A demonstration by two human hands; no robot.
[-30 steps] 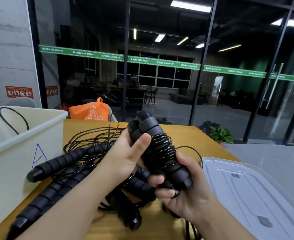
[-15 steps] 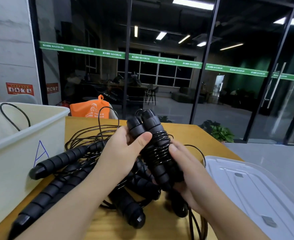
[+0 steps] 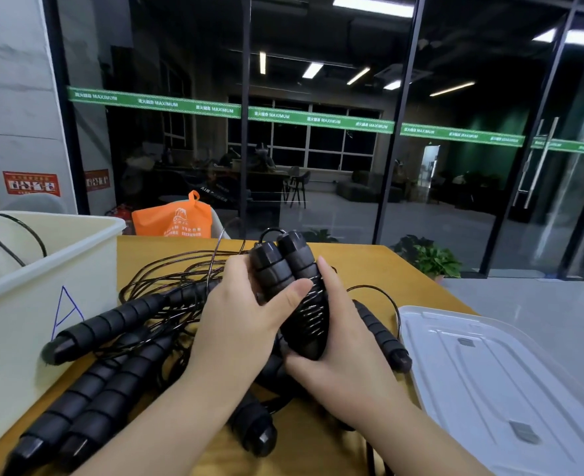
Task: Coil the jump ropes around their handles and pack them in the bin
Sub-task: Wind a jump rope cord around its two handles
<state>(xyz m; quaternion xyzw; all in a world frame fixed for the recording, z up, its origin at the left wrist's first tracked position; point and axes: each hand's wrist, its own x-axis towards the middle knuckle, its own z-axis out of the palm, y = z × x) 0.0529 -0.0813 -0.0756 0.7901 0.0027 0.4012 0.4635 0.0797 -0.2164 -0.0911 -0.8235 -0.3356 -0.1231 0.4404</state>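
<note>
Now sliding up the side, the right hand (image 3: 344,341) is cupping the wrapped handles (image 3: 289,286) while the left hand (image 3: 246,324) is gripping them, so squeezing tight should be keeping the rope (image 3: 313,312) from unwinding.

Handles (image 3: 285,269): matt black foam, ribbed; end caps hard plastic w/ slight sheen. Rope (image 3: 313,314) coiled on them: thin glossy black cable, looks plastic-coated. Table (image 3: 362,269): smooth yellow-brown wood finish, low sheen. Bin (image 3: 77,269): off-white plastic, smooth, semi-matt. Lid (image 3: 490,372): translucent plastic, glossy, moulded ridges. Bag (image 3: 173,219): orange non-woven cloth, matt.
</note>
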